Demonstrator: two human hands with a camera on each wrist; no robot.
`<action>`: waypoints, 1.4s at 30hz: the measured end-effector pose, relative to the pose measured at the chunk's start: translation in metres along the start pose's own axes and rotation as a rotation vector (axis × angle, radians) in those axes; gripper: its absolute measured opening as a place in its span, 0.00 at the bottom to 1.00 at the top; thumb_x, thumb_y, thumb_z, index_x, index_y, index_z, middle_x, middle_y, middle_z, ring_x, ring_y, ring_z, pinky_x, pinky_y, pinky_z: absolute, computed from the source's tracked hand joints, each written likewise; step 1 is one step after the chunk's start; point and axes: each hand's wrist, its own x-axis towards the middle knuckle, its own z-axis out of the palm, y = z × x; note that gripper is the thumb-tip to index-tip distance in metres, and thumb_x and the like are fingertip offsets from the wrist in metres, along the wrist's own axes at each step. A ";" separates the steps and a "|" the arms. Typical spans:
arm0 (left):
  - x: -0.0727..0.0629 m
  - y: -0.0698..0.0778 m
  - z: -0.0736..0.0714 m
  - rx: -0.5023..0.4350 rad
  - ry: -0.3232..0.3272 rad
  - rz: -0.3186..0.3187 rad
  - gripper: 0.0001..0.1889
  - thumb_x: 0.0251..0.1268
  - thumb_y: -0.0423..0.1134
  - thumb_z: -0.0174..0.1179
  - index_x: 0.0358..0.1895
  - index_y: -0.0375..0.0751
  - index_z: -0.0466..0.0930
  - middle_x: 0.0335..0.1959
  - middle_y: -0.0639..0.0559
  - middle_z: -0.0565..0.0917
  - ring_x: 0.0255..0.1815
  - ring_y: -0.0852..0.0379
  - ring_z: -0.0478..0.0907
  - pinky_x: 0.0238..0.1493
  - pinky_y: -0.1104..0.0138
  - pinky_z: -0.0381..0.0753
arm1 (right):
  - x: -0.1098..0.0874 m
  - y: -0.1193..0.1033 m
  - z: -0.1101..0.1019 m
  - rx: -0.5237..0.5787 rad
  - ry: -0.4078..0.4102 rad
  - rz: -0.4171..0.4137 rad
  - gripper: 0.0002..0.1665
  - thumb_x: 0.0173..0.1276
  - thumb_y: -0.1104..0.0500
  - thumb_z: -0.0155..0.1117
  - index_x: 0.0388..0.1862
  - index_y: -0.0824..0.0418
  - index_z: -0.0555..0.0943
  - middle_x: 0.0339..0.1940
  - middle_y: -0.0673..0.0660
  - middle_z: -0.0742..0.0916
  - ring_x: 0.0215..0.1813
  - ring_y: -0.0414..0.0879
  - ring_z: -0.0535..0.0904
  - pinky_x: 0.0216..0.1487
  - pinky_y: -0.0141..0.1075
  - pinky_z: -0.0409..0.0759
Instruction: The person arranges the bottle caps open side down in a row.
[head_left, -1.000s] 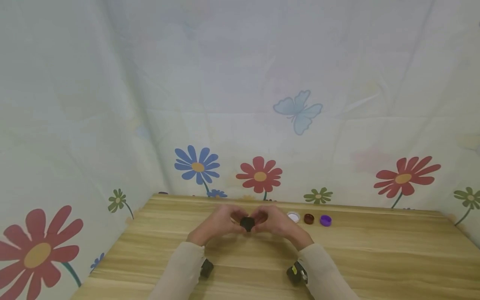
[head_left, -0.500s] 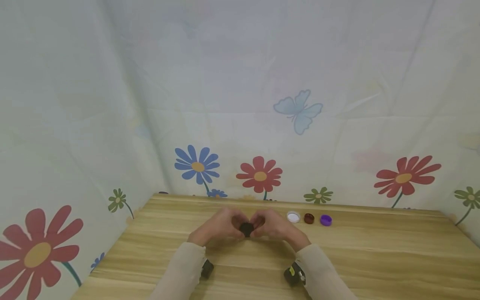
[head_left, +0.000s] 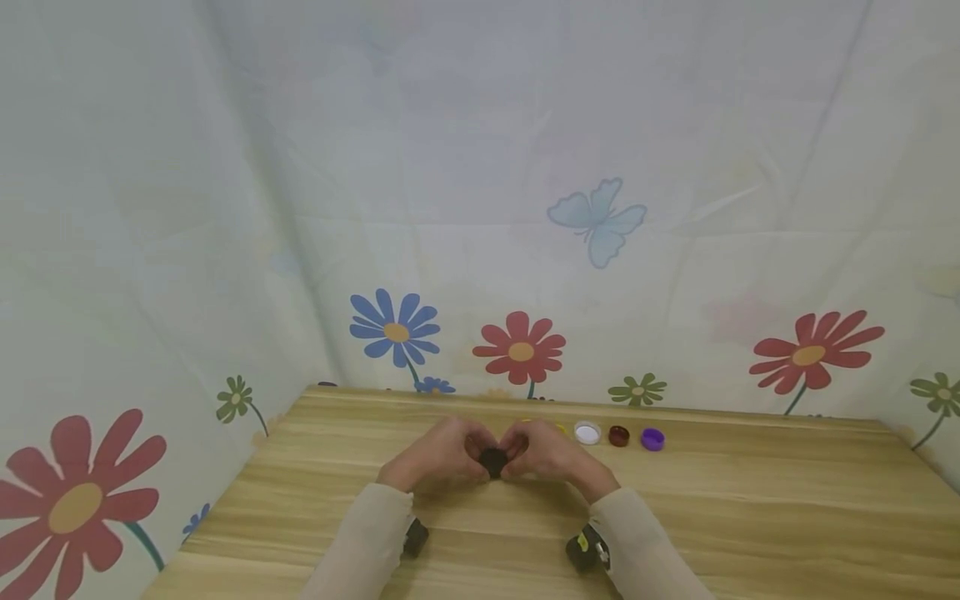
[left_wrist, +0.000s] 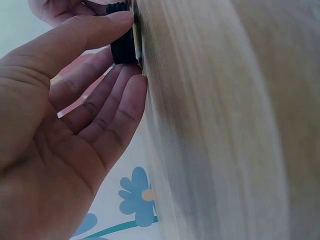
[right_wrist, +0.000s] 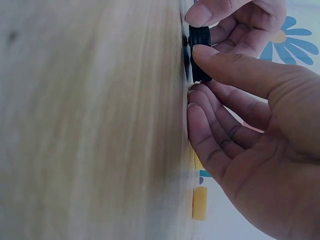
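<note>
Between both hands sits a black round bottle cap [head_left: 493, 462] with a ribbed edge, low at the tabletop near the middle. From the left, my left hand [head_left: 444, 452] pinches it with thumb and fingers. My right hand [head_left: 551, 452] pinches the opposite side. In the left wrist view, the left thumb lies along the cap [left_wrist: 123, 47], its other fingertips close to the wood. The right wrist view has the cap [right_wrist: 201, 55] gripped by both thumbs and fingers. Its underside is hidden.
Beyond the right hand, a row along the back edge holds a partly hidden yellow piece [head_left: 558, 427], a white cap [head_left: 587, 432], a brown cap [head_left: 618, 436] and a purple cap [head_left: 652, 439]. A flowered cloth [head_left: 480, 250] hangs behind the wooden table [head_left: 750, 500].
Both hands have drawn the black cap slightly nearer the person and lower, mostly in the first half second. Yellow now shows behind the right hand. The row of caps stays put.
</note>
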 end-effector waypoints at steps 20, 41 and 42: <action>-0.001 0.003 0.001 0.022 -0.016 0.001 0.20 0.52 0.27 0.81 0.50 0.37 0.89 0.41 0.51 0.88 0.39 0.56 0.82 0.48 0.63 0.84 | 0.000 0.000 0.003 -0.025 -0.003 0.038 0.17 0.56 0.68 0.85 0.43 0.63 0.86 0.36 0.52 0.87 0.39 0.43 0.81 0.46 0.37 0.83; -0.004 0.004 -0.006 -0.036 0.012 -0.101 0.22 0.61 0.40 0.78 0.57 0.36 0.86 0.49 0.49 0.88 0.50 0.51 0.83 0.61 0.48 0.82 | -0.002 0.000 -0.001 0.009 -0.032 0.044 0.18 0.59 0.64 0.84 0.45 0.61 0.86 0.39 0.52 0.87 0.42 0.44 0.81 0.48 0.40 0.83; -0.003 0.003 -0.007 -0.036 0.016 -0.100 0.23 0.62 0.40 0.78 0.58 0.36 0.86 0.49 0.48 0.88 0.51 0.51 0.83 0.60 0.48 0.82 | -0.002 0.000 -0.002 0.008 -0.034 0.045 0.18 0.59 0.64 0.84 0.45 0.61 0.86 0.39 0.52 0.87 0.42 0.44 0.81 0.49 0.40 0.83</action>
